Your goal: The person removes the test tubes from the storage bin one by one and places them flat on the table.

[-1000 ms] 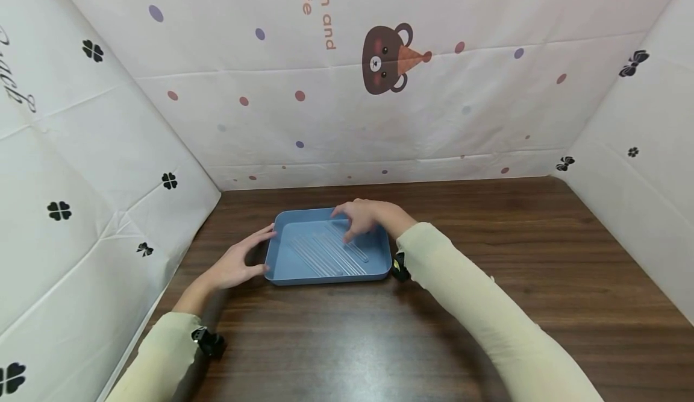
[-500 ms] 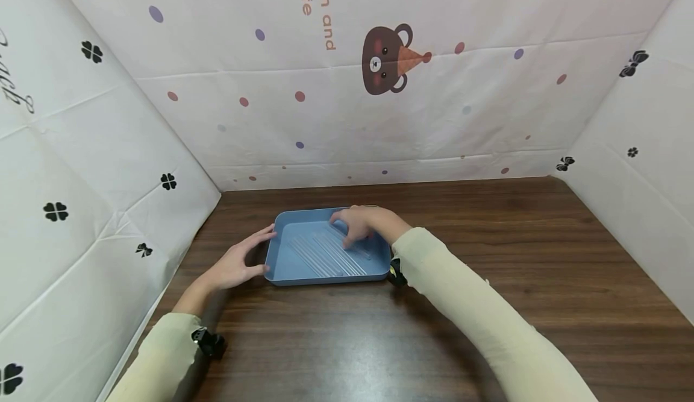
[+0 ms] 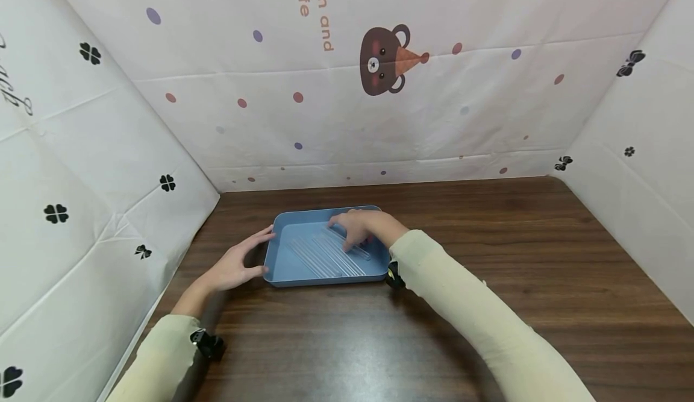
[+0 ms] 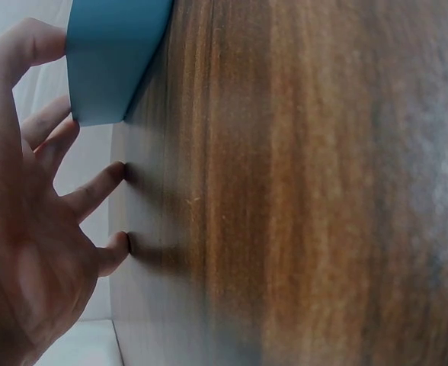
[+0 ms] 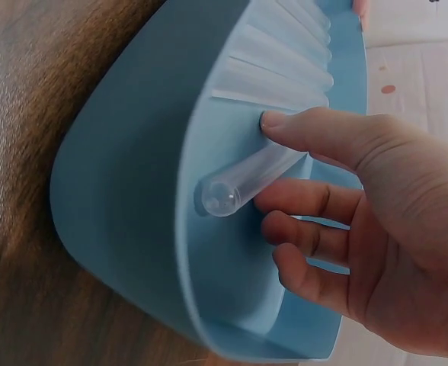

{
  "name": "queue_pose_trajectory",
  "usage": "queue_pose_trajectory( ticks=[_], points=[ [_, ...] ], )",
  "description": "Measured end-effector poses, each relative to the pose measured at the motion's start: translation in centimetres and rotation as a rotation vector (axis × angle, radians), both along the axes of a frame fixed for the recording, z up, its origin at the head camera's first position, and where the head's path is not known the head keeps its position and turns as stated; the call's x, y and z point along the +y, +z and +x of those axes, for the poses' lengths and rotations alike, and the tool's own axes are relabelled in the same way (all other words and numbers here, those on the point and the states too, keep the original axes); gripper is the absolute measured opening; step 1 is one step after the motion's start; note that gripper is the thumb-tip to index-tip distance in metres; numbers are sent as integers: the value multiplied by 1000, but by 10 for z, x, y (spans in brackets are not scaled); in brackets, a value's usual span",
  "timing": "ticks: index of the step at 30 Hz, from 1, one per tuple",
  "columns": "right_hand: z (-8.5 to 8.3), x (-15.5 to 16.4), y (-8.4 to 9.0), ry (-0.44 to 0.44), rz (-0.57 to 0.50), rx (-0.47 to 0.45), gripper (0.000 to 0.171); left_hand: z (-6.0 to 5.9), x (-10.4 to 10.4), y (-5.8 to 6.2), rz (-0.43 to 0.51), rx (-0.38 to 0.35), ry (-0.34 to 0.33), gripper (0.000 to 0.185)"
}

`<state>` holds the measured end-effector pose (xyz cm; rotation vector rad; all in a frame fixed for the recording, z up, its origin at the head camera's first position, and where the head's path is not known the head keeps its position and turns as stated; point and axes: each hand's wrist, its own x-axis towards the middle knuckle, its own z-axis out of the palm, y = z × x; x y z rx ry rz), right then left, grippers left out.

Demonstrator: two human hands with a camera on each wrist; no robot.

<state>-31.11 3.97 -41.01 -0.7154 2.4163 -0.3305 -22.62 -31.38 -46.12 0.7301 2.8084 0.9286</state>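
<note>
A shallow blue tray (image 3: 325, 280) sits on the brown wooden table and holds several clear test tubes (image 3: 317, 257) lying side by side. My right hand (image 3: 352, 242) reaches into the tray's right part. In the right wrist view my right hand (image 5: 273, 162) pinches one test tube (image 5: 239, 183) between thumb and fingers, just above the tray floor (image 5: 209, 252). My left hand (image 3: 255, 252) rests with spread, straight fingers against the tray's left wall. The left wrist view shows my left hand (image 4: 56, 130) against a tray corner (image 4: 113, 53), with two fingertips on the table.
White patterned sheets wall in the table at the back, left and right. Bare wooden table (image 3: 488, 239) stretches to the right of the tray and in front of it. Small black devices sit at both wrists of the pale sleeves.
My right hand has sunk a little lower into the tray and its fingers have curled round a tube. The left hand and the tray stay where they were.
</note>
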Motion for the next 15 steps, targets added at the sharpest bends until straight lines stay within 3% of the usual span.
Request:
queue_pose_trajectory(
  ticks=[15],
  points=[
    [4,-2,4,-5,1,-18,77,0,1,1,6,-9,2,77]
  ],
)
